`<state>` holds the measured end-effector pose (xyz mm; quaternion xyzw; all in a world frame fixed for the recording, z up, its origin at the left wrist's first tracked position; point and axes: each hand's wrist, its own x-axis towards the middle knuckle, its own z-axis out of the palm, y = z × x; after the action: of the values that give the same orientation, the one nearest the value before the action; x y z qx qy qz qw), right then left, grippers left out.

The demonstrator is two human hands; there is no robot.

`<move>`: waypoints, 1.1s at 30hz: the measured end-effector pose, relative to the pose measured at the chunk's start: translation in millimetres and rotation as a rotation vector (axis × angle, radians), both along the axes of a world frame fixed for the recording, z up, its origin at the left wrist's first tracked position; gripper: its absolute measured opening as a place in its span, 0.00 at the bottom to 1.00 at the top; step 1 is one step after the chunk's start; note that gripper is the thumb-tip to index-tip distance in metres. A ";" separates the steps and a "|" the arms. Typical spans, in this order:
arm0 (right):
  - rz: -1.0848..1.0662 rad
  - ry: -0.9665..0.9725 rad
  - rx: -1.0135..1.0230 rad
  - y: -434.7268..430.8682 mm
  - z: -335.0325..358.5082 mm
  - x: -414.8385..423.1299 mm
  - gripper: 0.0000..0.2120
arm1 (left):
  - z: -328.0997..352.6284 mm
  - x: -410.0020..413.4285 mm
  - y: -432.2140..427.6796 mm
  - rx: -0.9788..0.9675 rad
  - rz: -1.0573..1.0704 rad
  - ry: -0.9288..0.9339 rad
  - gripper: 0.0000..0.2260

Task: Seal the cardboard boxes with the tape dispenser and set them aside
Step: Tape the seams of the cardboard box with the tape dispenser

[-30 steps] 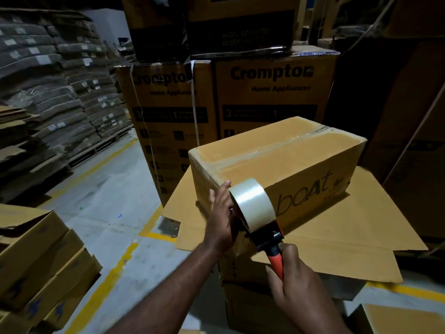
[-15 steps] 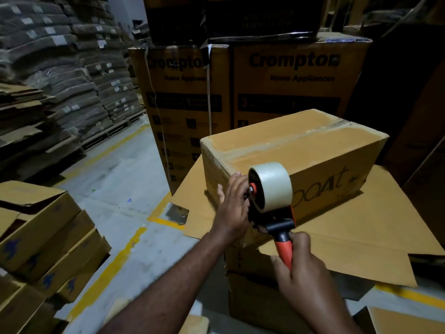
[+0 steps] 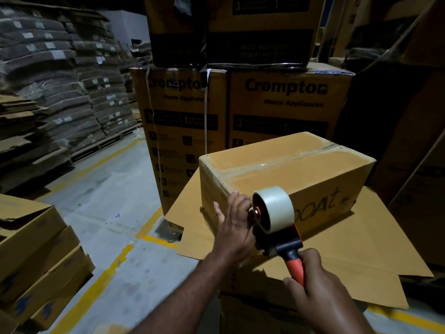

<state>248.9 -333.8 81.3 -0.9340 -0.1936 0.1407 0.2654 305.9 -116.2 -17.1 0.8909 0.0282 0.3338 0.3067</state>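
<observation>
The right hand (image 3: pixel 320 292), at 5 o'clock in the view, was curled round the orange handle of the tape dispenser (image 3: pixel 274 213). The dispenser's roll stood against the near end of the cardboard box (image 3: pixel 301 172). The left hand (image 3: pixel 234 230), at 9 o'clock of the roll, lay flat on that end face with its fingers straight and close together. Blur hid whether it pressed tape or bare board.

The box sat at 3 o'clock from centre, on a flat cardboard sheet (image 3: pixel 366 247). A glossy tape strip (image 3: pixel 272 163) ran along its top seam toward 1 o'clock.

The step in hand appeared to be carrying the strip down the end face and cutting it. This called for the following:
- Press firmly with the left palm so the box does not slide on the sheet.
- Hold the dispenser's mouth tight to the board.
- Tilt the handle sharply to sever the tape.
- Wipe the tail down flat.

The left fingers lay close to the cutting edge and needed clearance.

Printed Crompton cartons (image 3: pixel 286 104) stood at 12 o'clock, and stacked boxes (image 3: pixel 36 249) at 8 o'clock.
</observation>
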 end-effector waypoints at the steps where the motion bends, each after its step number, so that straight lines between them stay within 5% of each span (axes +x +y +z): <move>1: 0.001 0.012 0.000 -2.0 5.6 2.2 0.21 | 1.1 0.4 0.9 -0.006 0.002 -0.010 0.23; 8: 0.055 0.175 0.076 -17.0 58.4 15.0 0.18 | 13.0 7.9 -4.3 -0.496 -0.181 -0.056 0.20; 15: 0.079 0.410 0.371 -8.0 100.7 35.3 0.20 | 46.6 -26.8 33.8 -1.002 -0.519 0.188 0.34; 19: 0.000 0.219 0.649 25.4 92.3 69.9 0.19 | 54.0 -6.7 39.8 -0.688 -0.037 -0.037 0.20; 21: -0.017 0.179 0.776 53.4 78.1 89.0 0.17 | 52.0 18.7 32.7 -0.551 0.122 0.029 0.24; 25: 0.011 0.125 0.919 109.9 40.8 124.2 0.16 | 44.3 52.2 14.9 -0.665 0.132 0.073 0.31; 29: 0.006 0.139 1.027 152.1 20.2 146.1 0.17 | 32.7 53.6 5.7 -0.730 0.104 -0.051 0.26; 33: 0.026 0.201 1.005 159.9 9.6 161.2 0.18 | 37.0 57.8 18.4 -0.742 0.143 0.020 0.23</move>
<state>410.0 -173.9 91.0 -0.6705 -0.2224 0.1224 0.6971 363.7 -97.9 19.8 0.7182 0.2123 0.3126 0.5843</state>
